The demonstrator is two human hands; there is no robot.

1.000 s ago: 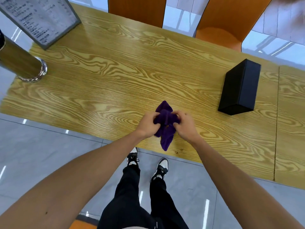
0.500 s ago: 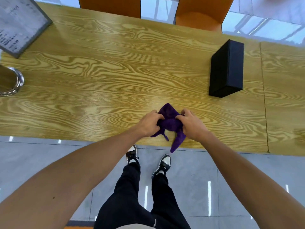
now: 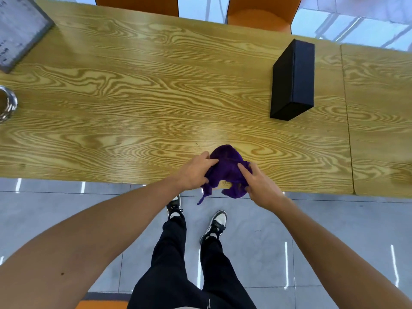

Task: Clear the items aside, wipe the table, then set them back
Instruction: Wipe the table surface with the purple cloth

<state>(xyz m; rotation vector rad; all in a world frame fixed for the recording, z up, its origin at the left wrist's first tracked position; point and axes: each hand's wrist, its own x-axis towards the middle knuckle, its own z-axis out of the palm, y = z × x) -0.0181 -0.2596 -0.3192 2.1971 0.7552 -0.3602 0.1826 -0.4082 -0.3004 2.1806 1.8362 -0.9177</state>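
Since half a second ago, both hands spread the crumpled purple cloth [image 3: 226, 168] wider; left hand [image 3: 194, 172] and right hand [image 3: 259, 186] pinch its edges and should fold it flat before wiping the wood-grain table [image 3: 133, 103].

One purple cloth [image 3: 226, 169], one black box [image 3: 293, 80], one framed menu sign [image 3: 19, 30] and one metal cylinder base [image 3: 6, 105] at the left edge. Two wooden bench [image 3: 133, 97] tops, butted at a seam on the right, and two orange chairs [image 3: 258, 16] behind. Two hands: left hand [image 3: 192, 172], right hand [image 3: 259, 186]; two sneakers [image 3: 215, 223] below.
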